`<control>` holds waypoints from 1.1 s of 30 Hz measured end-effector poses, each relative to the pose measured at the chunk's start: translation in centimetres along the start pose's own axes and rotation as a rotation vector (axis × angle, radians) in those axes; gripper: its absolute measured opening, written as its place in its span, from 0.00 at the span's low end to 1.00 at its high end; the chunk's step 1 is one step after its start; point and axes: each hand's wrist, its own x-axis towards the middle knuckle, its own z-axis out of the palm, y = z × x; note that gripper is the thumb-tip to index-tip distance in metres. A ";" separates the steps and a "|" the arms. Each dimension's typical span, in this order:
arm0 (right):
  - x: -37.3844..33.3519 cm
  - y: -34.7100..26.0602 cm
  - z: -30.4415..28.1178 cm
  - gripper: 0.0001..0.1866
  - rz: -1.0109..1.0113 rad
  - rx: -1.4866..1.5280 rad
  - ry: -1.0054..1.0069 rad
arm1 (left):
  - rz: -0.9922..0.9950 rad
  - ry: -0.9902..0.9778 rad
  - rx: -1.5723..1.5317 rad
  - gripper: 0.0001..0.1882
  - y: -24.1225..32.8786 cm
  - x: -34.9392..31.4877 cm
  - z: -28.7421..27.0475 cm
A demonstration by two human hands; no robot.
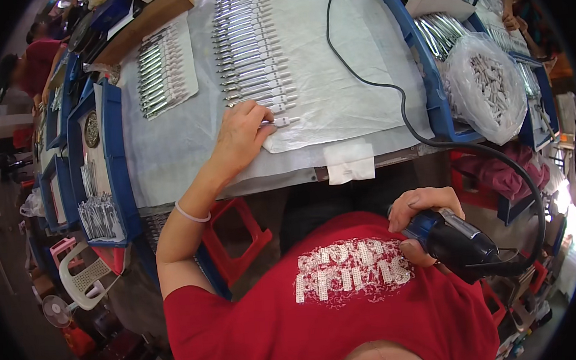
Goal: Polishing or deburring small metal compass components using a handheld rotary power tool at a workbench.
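— Blue trays (116, 157) line the left edge of the counter (167, 148); what's in them?

— Bundles of thin metal pieces (100, 216), heaped in the nearest one.

— And the left hand (242, 135)?

— Fingertips pinch the lowest metal part (283, 121) in a long column of like parts (250, 44) laid on white sheeting.

— Further right?

— The right hand (422, 221) is clenched round a dark corded tool (460, 242), held off the counter near the red shirt (348, 295) — its black cable (388, 85) loops back over the counter. Beyond, a blue bin (436, 105) holds a clear bag of small pale parts (490, 85).
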 end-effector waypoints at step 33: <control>-1.4 2.9 -0.5 0.26 0.245 0.056 0.083 | -0.668 -0.279 -1.801 0.22 13.9 -7.5 11.6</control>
